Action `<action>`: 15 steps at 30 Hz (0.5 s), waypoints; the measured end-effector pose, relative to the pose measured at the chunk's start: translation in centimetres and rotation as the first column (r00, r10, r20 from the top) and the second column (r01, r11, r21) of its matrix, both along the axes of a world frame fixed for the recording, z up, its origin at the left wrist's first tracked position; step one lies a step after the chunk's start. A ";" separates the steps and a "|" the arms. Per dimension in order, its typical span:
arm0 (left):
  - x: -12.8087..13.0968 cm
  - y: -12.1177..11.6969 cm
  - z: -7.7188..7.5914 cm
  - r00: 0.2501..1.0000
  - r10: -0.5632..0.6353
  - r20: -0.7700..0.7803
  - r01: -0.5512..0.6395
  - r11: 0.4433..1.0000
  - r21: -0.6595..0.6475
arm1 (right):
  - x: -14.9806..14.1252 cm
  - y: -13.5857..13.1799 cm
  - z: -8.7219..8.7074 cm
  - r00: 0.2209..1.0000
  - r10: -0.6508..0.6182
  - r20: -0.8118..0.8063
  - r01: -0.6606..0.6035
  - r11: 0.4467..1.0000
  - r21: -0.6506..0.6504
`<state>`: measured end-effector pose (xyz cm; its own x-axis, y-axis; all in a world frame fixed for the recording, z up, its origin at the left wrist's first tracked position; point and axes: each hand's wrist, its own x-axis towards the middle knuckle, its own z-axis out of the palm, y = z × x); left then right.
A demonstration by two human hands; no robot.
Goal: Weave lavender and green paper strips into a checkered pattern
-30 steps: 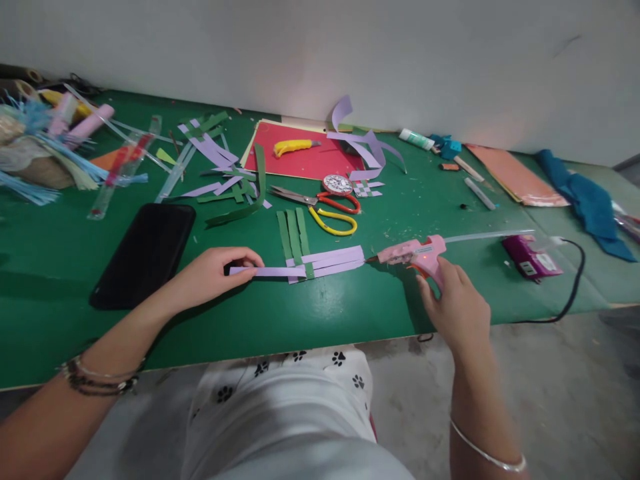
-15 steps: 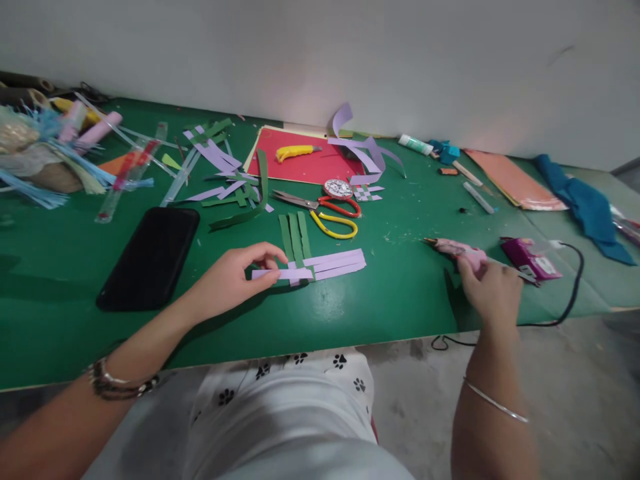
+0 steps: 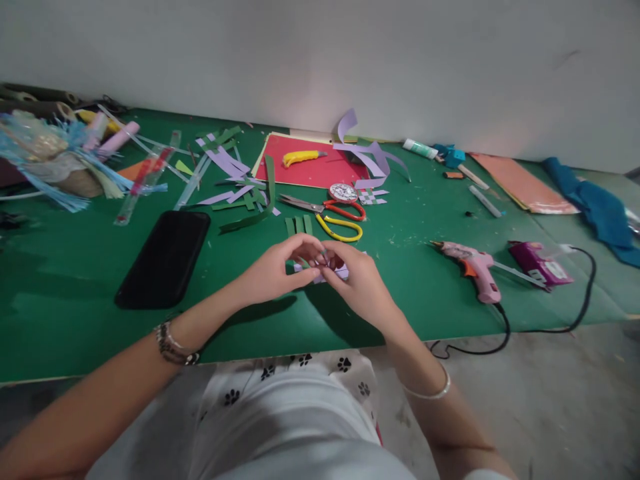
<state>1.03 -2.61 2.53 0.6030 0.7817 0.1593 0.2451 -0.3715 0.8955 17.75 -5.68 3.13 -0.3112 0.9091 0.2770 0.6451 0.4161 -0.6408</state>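
My left hand (image 3: 275,270) and my right hand (image 3: 357,283) meet over a small weave of green and lilac paper strips (image 3: 333,270) on the green table (image 3: 75,293). Both pinch the lilac strips with their fingertips. The hands cover most of the weave; three green strip ends (image 3: 299,225) stick out behind them. The pink glue gun (image 3: 473,263) lies on the table to the right, apart from my right hand, its black cord (image 3: 550,327) trailing over the table edge.
A black phone (image 3: 165,257) lies left of my hands. Red and yellow scissors (image 3: 330,213), a yellow cutter (image 3: 300,158) on red card (image 3: 320,172) and loose paper strips (image 3: 225,163) lie behind. A purple box (image 3: 540,263), orange sheets (image 3: 520,180) and blue cloth (image 3: 595,207) are at the right.
My right hand carried the glue gun to the right, laid it down and came back to the strips. My left hand stayed on the lilac strip and slid slightly right.
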 end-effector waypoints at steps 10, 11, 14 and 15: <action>-2.9 0.2 -2.0 0.843 -0.072 -0.533 0.373 0.792 0.483 | 2.5 -0.1 -1.1 0.987 -0.159 -0.034 0.159 0.987 0.004; -3.0 0.2 -2.2 0.821 -0.087 -0.565 0.416 0.769 0.486 | 2.6 -0.2 -1.2 0.984 -0.172 -0.039 0.172 0.985 -0.011; -3.0 0.2 -2.4 0.776 -0.117 -0.620 0.492 0.727 0.479 | 2.8 -0.3 -1.2 0.978 -0.201 -0.054 0.197 0.978 -0.072; -3.0 0.2 -2.5 0.767 -0.121 -0.630 0.503 0.723 0.474 | 2.9 -0.4 -1.2 0.977 -0.207 -0.057 0.202 0.976 -0.086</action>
